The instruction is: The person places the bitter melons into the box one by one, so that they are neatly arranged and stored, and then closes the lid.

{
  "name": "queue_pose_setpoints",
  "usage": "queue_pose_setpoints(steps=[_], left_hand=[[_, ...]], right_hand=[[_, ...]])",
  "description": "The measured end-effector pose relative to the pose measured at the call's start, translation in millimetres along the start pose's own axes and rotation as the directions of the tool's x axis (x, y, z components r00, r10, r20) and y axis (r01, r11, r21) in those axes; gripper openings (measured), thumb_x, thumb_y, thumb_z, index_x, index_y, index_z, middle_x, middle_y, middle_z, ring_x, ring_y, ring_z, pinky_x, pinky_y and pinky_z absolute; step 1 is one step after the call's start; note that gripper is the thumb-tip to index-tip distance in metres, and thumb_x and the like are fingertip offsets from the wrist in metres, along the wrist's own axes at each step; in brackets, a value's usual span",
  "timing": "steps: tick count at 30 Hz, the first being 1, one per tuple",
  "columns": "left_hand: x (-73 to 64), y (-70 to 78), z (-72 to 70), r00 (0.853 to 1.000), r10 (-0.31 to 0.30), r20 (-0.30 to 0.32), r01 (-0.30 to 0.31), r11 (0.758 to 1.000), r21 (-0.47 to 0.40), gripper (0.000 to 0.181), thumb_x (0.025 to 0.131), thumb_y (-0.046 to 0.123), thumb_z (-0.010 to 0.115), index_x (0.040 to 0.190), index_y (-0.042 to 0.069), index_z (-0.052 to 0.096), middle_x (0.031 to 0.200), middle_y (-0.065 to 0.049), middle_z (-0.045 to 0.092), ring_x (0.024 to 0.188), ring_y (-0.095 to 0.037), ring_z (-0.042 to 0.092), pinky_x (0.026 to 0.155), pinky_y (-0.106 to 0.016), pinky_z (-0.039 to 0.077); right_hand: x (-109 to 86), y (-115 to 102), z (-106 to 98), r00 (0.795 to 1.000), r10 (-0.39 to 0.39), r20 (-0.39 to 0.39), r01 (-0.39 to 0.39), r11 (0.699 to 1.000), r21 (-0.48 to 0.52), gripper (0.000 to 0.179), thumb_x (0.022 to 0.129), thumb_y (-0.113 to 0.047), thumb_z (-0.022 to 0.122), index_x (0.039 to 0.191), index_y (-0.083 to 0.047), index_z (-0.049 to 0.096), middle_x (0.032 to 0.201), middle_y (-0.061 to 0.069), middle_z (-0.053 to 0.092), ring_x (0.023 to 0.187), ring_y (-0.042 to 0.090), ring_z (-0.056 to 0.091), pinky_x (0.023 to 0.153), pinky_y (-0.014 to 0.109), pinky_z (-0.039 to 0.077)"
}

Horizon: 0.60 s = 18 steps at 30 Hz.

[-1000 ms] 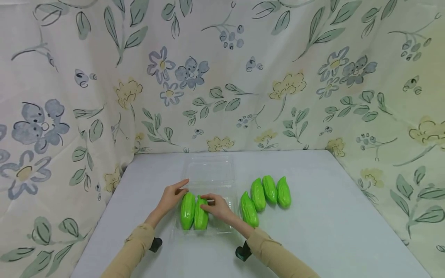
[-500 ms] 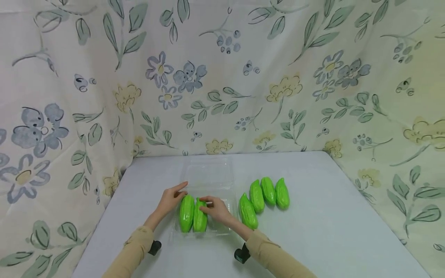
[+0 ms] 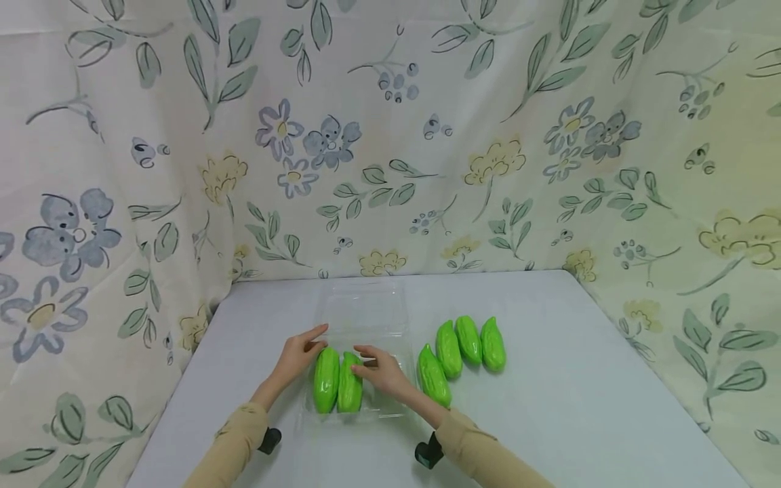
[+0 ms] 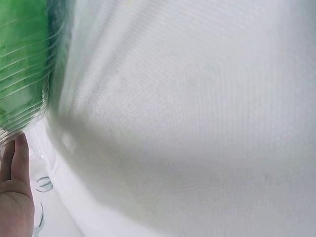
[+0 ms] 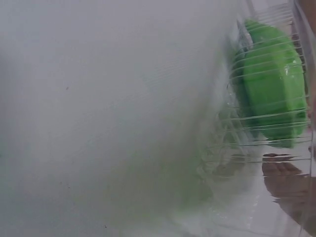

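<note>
A clear plastic clamshell box (image 3: pixel 384 410) lies with its lid folded back towards the far table edge. Two bright green ridged gourds stand side by side in its left half: the left gourd (image 3: pixel 326 381) and the right gourd (image 3: pixel 350 384). My left hand (image 3: pixel 297 352) is at the far left corner of the box, fingers extended, tips by the left gourd's far end. Over the box, my right hand (image 3: pixel 382 370) has loosely bent fingers beside the right gourd, thumb overlapping its side. Both wrist views show green through the ribbed plastic wall (image 5: pixel 266 118).
To the right of the box lie several more green gourds (image 3: pixel 449 349), the closest one (image 3: pixel 434 377) right beside its wall. They rest on a white table (image 3: pixel 549 407). A floral curtain (image 3: pixel 390 135) hangs behind and along both sides.
My right fingertips have lifted slightly away from the right gourd's far end. The left hand stays in place, and the head view has tilted a little, shifting everything down.
</note>
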State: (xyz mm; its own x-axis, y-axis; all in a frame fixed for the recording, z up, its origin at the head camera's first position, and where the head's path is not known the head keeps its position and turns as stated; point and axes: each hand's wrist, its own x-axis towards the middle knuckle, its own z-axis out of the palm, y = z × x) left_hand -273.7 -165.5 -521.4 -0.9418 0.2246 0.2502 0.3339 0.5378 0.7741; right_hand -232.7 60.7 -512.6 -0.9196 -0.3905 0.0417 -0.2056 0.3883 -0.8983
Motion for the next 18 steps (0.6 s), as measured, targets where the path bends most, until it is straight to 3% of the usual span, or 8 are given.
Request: queue_pose_setpoints(steps=[8,18], left_hand=[[-2.7,-0.2,0.2,1.000,-0.003,0.001,0.003,1.000,0.001,0.042,0.091,0.002,0.060,0.132,0.001,0.053,0.135,-0.017,0.054,0.106,-0.032,0.065,0.079,-0.031,0.056],[-1.3,0.0,-2.2,1.000,0.015,-0.002,-0.015,1.000,-0.003,0.043,0.090,0.002,0.061,0.132,0.000,0.053,0.135,-0.018,0.054,0.105,-0.032,0.065,0.079,-0.030,0.055]], right_hand=[[-8.4,0,-5,0.999,-0.042,0.005,0.042,0.999,0.019,0.048,0.094,-0.023,0.060,0.136,-0.001,0.049,0.138,0.020,0.051,0.115,0.042,0.057,0.088,0.043,0.053],[-16.4,-8,-19,0.999,-0.031,-0.021,0.032,0.997,0.063,0.048,0.093,-0.022,0.061,0.136,-0.004,0.050,0.137,0.026,0.049,0.120,0.045,0.052,0.094,0.049,0.049]])
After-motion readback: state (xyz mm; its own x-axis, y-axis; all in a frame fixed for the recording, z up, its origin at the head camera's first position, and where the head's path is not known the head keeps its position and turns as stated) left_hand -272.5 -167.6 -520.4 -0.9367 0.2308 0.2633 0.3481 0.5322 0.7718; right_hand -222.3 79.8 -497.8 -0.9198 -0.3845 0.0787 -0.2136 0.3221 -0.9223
